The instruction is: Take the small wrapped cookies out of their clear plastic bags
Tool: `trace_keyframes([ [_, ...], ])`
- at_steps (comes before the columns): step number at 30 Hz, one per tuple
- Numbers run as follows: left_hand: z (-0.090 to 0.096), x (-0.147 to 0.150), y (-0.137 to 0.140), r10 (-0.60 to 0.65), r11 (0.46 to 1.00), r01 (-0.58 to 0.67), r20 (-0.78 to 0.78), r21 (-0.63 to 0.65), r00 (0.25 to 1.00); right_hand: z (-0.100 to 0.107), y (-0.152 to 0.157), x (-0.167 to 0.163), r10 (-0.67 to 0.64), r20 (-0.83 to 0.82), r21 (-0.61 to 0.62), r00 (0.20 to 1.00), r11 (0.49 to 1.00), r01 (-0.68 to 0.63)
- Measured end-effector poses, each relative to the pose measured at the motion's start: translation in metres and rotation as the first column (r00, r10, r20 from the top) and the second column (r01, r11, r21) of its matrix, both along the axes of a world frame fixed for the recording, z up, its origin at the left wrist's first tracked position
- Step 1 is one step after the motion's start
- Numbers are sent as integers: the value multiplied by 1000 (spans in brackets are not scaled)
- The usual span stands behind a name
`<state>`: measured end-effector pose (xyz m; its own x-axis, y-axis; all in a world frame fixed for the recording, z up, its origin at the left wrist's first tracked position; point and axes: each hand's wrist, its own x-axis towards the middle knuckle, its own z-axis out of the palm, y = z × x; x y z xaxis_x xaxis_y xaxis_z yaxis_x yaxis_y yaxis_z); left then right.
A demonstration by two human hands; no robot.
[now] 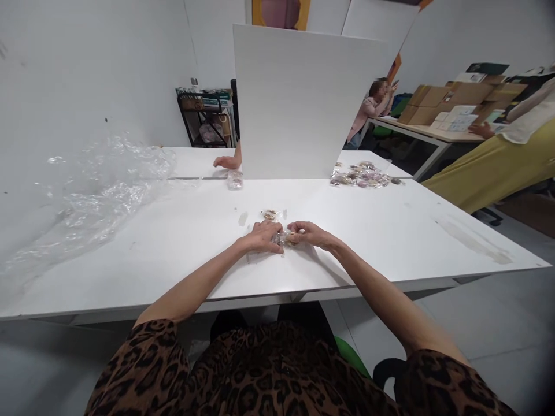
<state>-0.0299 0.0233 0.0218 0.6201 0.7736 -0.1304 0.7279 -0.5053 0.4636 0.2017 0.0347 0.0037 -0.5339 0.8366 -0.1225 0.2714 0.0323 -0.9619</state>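
A small clear plastic bag [281,238] lies on the white table between my hands. My left hand [261,237] rests over its left side, fingers bent around the plastic and holding it. At the other end, my right hand [314,235] is closed, thumb and fingers pinching the bag near small brownish contents. Those contents are partly hidden by my fingers, so I cannot tell what they are. Just beyond my left fingertips sits a little brown-and-white item [270,214], apparently in clear wrapping.
A large heap of clear plastic wrap [117,185] covers the table's left side. A white upright panel [299,104] stands across the back, with a co-worker's hand [226,162] beside a small packet [235,180]. Several wrapped items [366,174] lie piled at the back right.
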Motion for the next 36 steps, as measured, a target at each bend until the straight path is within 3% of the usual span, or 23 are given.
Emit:
trace_keyframes([
  [5, -8, -2, 1, -28, 1000, 27, 94, 12, 995, 2, -9, -3, 8, -62, -24, 998, 1000, -10],
  [10, -19, -1, -7, 58, 997, -42, 264, -66, 963, -2, -15, -8, -73, -86, -79, 994, 995, 66],
  [17, -19, 2, -10, 162, 985, -142, 232, -100, 959, -8, -16, -13, -153, -150, -182, 977, 975, 125],
  [21, -17, -2, -10, 266, 964, -249, 291, -94, 919, -5, -17, -14, -70, -131, -234, 989, 972, 38],
  [25, -20, -7, -5, 328, 942, -265, 405, -205, 854, 3, -18, -15, 17, -49, -187, 999, 982, -26],
  [27, -22, -9, 0, 384, 922, -290, 491, -258, 782, 9, -16, -14, 12, -13, -162, 1000, 987, -14],
  [29, -23, -11, 6, 463, 886, -334, 590, -321, 661, 16, -10, -14, -12, 6, -119, 1000, 993, 13],
  [34, -20, -18, 21, 724, 668, -421, 668, -614, 174, 25, 30, -35, -191, -43, 66, 981, 979, 194],
  [36, -17, -22, 25, 759, 603, -423, 650, -676, 43, 24, 50, -52, -260, -5, 151, 966, 954, 258],
])
